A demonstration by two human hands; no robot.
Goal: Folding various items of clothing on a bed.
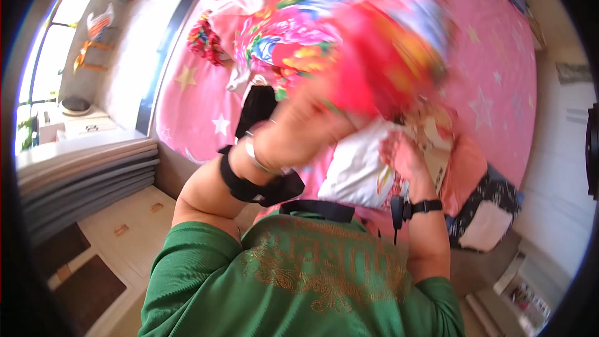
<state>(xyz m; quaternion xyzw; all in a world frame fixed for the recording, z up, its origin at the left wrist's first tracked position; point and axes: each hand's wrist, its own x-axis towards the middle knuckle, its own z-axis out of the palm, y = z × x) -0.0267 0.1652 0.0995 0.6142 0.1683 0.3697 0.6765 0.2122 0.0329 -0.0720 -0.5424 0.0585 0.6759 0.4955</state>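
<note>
A brightly coloured floral cloth (pixel 299 42), mostly red, pink and blue, spreads over the bed, its right part raised and blurred by motion. My left hand (pixel 304 128), blurred too and with a silver bracelet at the wrist, grips the lower edge of this cloth; its fingertips are partly hidden. To the right, my right hand (pixel 403 155) is held with fingers apart and a little bent beside a folded white cloth (pixel 355 168). Nothing shows in its grasp. Black straps circle both forearms.
A pink star-patterned sheet (pixel 486 84) covers the bed. Salmon-coloured cloth (pixel 465 168) and black patterned cloth (pixel 491 196) lie at the right edge. Black cloth (pixel 255 107) lies near my left forearm. Stacked grey and beige padded layers (pixel 93 182) stand at the left, by a windowsill.
</note>
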